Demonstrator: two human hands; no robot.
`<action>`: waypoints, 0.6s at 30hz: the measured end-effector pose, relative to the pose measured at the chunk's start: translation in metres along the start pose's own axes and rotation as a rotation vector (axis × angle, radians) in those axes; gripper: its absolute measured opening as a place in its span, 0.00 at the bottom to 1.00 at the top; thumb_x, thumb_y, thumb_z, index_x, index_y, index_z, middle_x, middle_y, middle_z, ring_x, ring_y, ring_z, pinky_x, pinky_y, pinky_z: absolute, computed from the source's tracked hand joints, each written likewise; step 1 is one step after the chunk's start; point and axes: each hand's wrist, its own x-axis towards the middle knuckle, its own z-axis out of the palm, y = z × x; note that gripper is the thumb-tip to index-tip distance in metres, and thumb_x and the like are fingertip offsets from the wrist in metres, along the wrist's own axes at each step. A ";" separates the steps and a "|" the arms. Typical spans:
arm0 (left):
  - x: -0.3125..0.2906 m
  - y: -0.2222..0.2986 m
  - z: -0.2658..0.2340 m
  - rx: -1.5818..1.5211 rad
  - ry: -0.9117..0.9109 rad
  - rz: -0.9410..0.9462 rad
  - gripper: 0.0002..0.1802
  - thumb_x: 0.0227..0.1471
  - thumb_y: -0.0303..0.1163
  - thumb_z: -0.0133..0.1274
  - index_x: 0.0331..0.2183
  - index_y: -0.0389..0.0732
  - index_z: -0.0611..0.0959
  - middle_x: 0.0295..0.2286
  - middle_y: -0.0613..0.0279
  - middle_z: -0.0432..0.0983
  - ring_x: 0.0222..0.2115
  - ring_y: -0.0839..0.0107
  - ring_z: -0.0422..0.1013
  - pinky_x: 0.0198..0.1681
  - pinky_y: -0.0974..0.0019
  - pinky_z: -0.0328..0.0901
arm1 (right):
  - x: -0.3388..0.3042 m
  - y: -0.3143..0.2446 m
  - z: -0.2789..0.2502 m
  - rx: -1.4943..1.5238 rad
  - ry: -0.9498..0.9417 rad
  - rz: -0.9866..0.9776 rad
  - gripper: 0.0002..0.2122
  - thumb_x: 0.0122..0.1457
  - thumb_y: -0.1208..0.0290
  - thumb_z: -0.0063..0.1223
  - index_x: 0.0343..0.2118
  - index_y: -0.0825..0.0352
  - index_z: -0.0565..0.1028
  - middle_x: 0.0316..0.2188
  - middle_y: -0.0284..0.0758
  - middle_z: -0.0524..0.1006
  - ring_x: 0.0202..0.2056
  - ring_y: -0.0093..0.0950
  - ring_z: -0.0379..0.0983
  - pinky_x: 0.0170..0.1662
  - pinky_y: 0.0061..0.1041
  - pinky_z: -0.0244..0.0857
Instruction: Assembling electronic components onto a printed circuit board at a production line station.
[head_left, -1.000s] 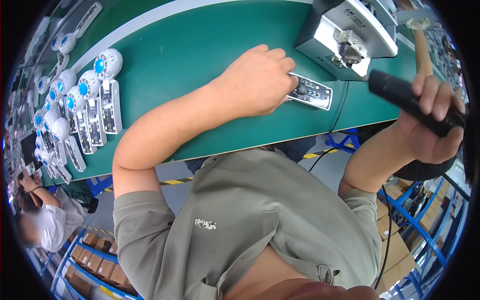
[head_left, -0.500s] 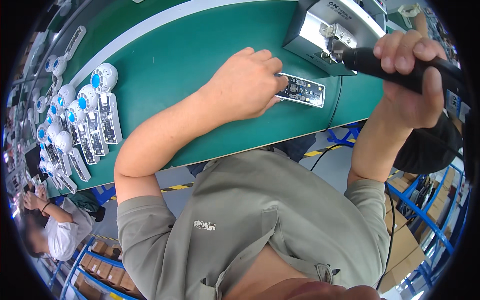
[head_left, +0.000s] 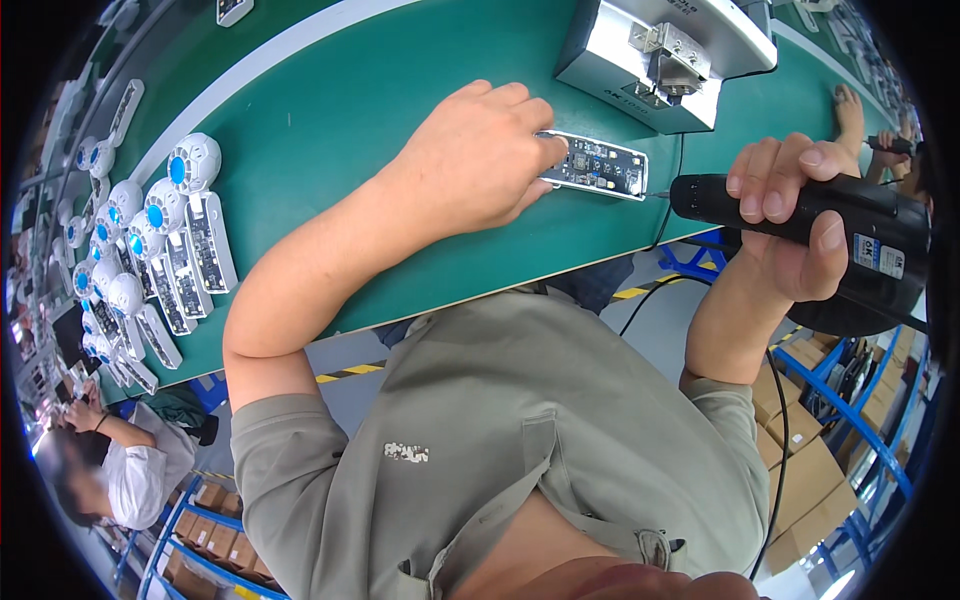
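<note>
My left hand point(head_left: 490, 155) is closed over one end of a narrow white housing with a dark circuit board point(head_left: 600, 165) showing in it; whatever lies under the palm is hidden. The board faces up above the green table. My right hand point(head_left: 785, 215) wraps round a thick black electric screwdriver point(head_left: 850, 220), held almost level. Its thin bit points left at the right end of the housing; whether the tip touches cannot be made out. Behind the screwdriver stands a silver screw feeder point(head_left: 640, 75) with a metal outlet on its front.
Several white handheld fans point(head_left: 195, 165) with blue centres and bared circuit boards lie in rows on the left of the green table point(head_left: 350, 130). A black cable point(head_left: 672, 200) crosses the table edge. One co-worker point(head_left: 140, 470) sits at lower left; another person's hand point(head_left: 848, 110) shows at far right.
My right hand has brought the screwdriver away from the screw feeder's outlet, down and toward me, to the housing's right end. The left hand keeps its hold, shifted slightly.
</note>
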 end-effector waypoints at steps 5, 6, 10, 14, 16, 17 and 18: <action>0.001 -0.001 0.000 -0.006 0.003 0.004 0.14 0.42 0.31 0.62 0.35 0.42 0.83 0.36 0.63 0.73 0.35 0.65 0.68 0.40 0.65 0.63 | -0.002 0.002 0.002 0.008 0.014 0.006 0.19 0.58 0.65 0.46 0.48 0.71 0.68 0.24 0.34 0.72 0.24 0.25 0.70 0.33 0.25 0.68; 0.000 -0.002 0.000 -0.002 0.007 0.008 0.14 0.42 0.31 0.62 0.35 0.42 0.83 0.36 0.63 0.73 0.35 0.65 0.68 0.40 0.65 0.63 | -0.002 0.003 0.002 0.012 0.014 0.009 0.18 0.57 0.65 0.46 0.48 0.71 0.68 0.24 0.34 0.72 0.24 0.25 0.70 0.33 0.25 0.68; -0.002 -0.005 -0.003 0.015 -0.009 -0.035 0.14 0.41 0.33 0.62 0.35 0.42 0.84 0.35 0.62 0.74 0.35 0.63 0.70 0.40 0.63 0.64 | 0.002 0.005 0.009 0.040 0.003 0.010 0.16 0.56 0.65 0.51 0.43 0.69 0.68 0.24 0.33 0.72 0.24 0.25 0.69 0.33 0.24 0.67; 0.001 -0.004 -0.001 0.007 -0.068 -0.002 0.13 0.40 0.39 0.61 0.30 0.43 0.83 0.31 0.60 0.75 0.34 0.60 0.71 0.39 0.60 0.65 | -0.003 -0.003 0.016 -0.037 0.062 0.096 0.14 0.54 0.65 0.58 0.37 0.65 0.67 0.23 0.31 0.72 0.23 0.24 0.69 0.33 0.24 0.67; -0.002 -0.005 0.010 0.029 0.057 0.027 0.07 0.39 0.36 0.58 0.23 0.44 0.82 0.26 0.59 0.75 0.29 0.60 0.70 0.35 0.59 0.64 | -0.007 -0.003 0.016 -0.034 0.093 0.107 0.14 0.53 0.64 0.58 0.37 0.65 0.67 0.22 0.31 0.71 0.23 0.23 0.68 0.33 0.24 0.66; -0.001 -0.003 0.013 0.033 0.136 0.035 0.04 0.36 0.34 0.56 0.18 0.45 0.81 0.23 0.58 0.76 0.25 0.60 0.69 0.32 0.59 0.63 | -0.009 -0.004 0.015 -0.042 0.101 0.120 0.14 0.53 0.65 0.58 0.37 0.65 0.67 0.22 0.30 0.71 0.23 0.23 0.67 0.33 0.24 0.65; -0.001 -0.003 0.011 0.036 0.124 0.034 0.04 0.37 0.34 0.57 0.19 0.45 0.81 0.24 0.59 0.76 0.26 0.60 0.70 0.33 0.59 0.64 | -0.009 -0.003 0.015 -0.064 0.109 0.127 0.14 0.54 0.64 0.57 0.37 0.65 0.67 0.22 0.30 0.71 0.22 0.22 0.66 0.32 0.24 0.64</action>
